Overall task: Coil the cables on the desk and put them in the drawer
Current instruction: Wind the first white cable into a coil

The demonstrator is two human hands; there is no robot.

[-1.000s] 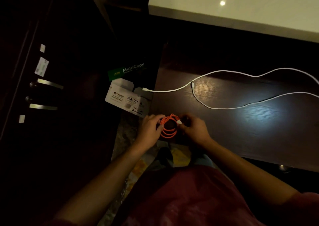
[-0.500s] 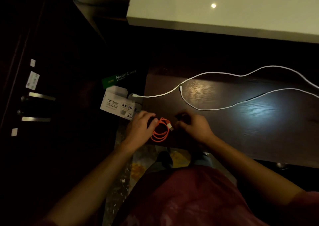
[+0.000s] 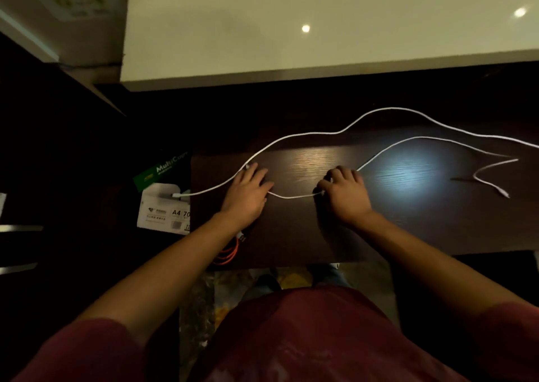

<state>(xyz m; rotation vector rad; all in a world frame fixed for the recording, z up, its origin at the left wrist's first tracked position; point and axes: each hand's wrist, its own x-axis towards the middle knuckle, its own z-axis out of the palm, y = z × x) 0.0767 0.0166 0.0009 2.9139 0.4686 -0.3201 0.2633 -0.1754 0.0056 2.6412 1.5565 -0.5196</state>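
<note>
Both my hands are out on the dark wood worktop (image 3: 291, 235). My left hand (image 3: 246, 196) lies flat with fingers spread, resting over a white cable (image 3: 303, 134) where a connector shows by the fingertips. My right hand (image 3: 345, 193) has its fingers curled, pinching a second white cable (image 3: 291, 197) that sags between the two hands and then runs off to the right across the worktop to a loose plug end. The first cable arcs far to the right edge; its other end hangs off the left edge over a box of A4 paper (image 3: 163, 209). The orange cable (image 3: 229, 254), already coiled, sits at the near left corner of the worktop, partly hidden under my left forearm.
</note>
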